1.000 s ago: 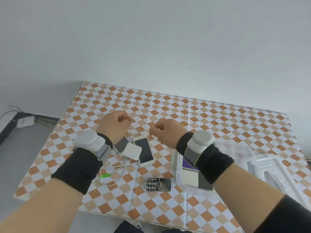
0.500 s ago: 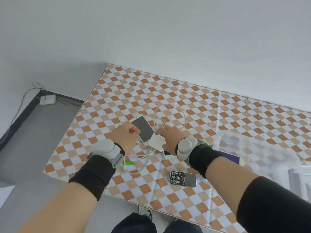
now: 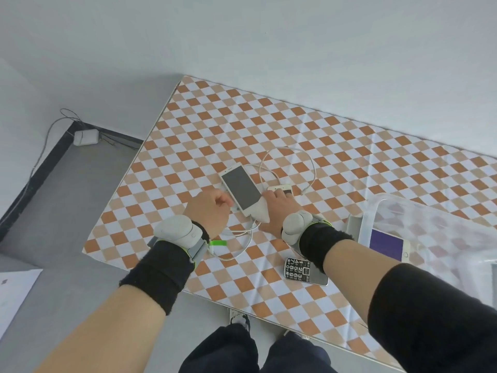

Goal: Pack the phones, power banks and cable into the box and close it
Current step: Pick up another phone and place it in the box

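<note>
The keypad phone (image 3: 306,271) lies nearest on the tabletop (image 3: 336,146). The left hand (image 3: 208,212) is curled, apparently pinching the cable (image 3: 286,157). The right hand (image 3: 274,210) rests flat on the power bank (image 3: 260,211), beside the white phone (image 3: 241,188). Gather the cable's loops before lifting. The clear box (image 3: 430,227) already holds one phone (image 3: 388,243).

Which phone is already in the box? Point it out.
The phone with the lit purple screen, lying inside the clear box. The white smartphone and the keypad phone lie on the table.
</note>
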